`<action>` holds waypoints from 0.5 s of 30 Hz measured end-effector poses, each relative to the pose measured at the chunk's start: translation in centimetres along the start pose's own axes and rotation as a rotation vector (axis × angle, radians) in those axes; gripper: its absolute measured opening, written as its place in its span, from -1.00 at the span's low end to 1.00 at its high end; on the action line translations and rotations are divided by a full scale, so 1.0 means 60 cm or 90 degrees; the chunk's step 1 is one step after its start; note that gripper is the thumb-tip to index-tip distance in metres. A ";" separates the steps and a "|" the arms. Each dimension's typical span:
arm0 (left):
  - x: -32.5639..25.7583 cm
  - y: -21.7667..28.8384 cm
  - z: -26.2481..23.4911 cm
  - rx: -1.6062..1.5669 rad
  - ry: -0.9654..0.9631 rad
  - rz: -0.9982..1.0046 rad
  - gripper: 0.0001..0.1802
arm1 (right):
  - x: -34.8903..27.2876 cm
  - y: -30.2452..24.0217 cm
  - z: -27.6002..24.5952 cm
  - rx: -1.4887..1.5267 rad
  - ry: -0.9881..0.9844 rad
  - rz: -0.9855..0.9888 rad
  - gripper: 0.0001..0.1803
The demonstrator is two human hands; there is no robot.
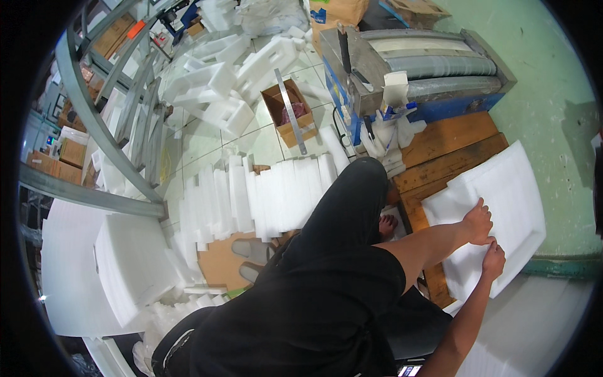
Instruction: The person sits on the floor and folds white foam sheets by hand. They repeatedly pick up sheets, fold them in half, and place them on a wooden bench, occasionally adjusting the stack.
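White foam sheets [502, 188] lie stacked on the wooden bench at my right, against the green wall. Over the stack, my left hand [478, 224] is closed, its fingers curled toward the foam. Just nearer to me, my right hand [494, 260] is also closed, its fingertips almost meeting the left hand. What the fingers of either hand hold, if anything, is hidden or too small to make out.
Beyond the wooden bench [449, 144] stands a blue-and-grey roller machine [440, 66]. Cut foam strips [289, 195] stand in a row on the floor. An open cardboard box [303, 129] has a metal ruler [290, 110] across it. Metal racking [100, 125] rises at left.
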State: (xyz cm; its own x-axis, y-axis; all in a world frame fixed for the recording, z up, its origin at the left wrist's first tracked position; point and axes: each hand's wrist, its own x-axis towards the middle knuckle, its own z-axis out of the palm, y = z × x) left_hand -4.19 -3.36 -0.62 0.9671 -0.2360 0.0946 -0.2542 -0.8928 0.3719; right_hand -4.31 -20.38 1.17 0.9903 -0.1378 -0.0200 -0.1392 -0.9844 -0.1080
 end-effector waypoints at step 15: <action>0.005 -0.001 0.017 0.012 0.016 -0.006 -0.21 | -0.003 -0.006 -0.006 -0.026 -0.040 0.004 -0.34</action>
State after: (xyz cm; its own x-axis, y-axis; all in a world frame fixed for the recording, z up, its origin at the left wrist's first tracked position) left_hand -3.86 -3.76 -1.59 0.9693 -0.2180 0.1140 -0.2447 -0.9021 0.3553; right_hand -4.41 -20.05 1.54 0.9871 -0.1374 -0.0827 -0.1431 -0.9874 -0.0670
